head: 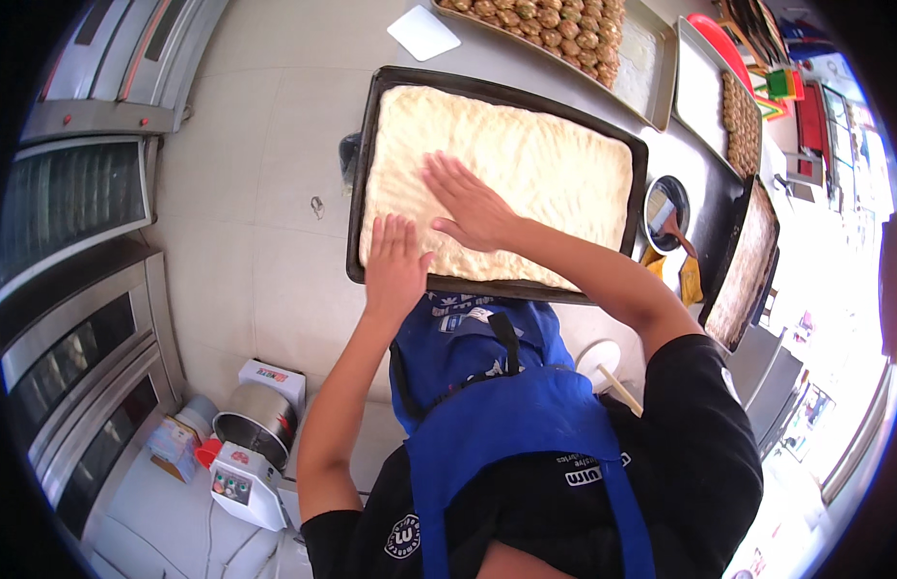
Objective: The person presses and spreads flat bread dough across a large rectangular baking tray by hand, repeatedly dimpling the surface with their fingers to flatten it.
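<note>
A pale, stretched sheet of dough [557, 166] nearly fills a dark rectangular baking pan [506, 289] in front of my blue apron. My left hand [396, 257] lies flat at the pan's near left corner, fingers together over the dough and thumb out to the side. Farther in, my right hand [472, 206] rests palm down on the left half of the sheet, its thumb spread. Neither hand holds anything. Shallow dents and ripples mark the dough's surface.
Beyond the pan are a tray of brown balls [557, 25] and a white plastic scraper [424, 33]. To the right stand a bowl [684, 189] with a brush [673, 226], a yellow cloth [691, 281] and another filled pan [741, 268]. Deck ovens [94, 318] line the left.
</note>
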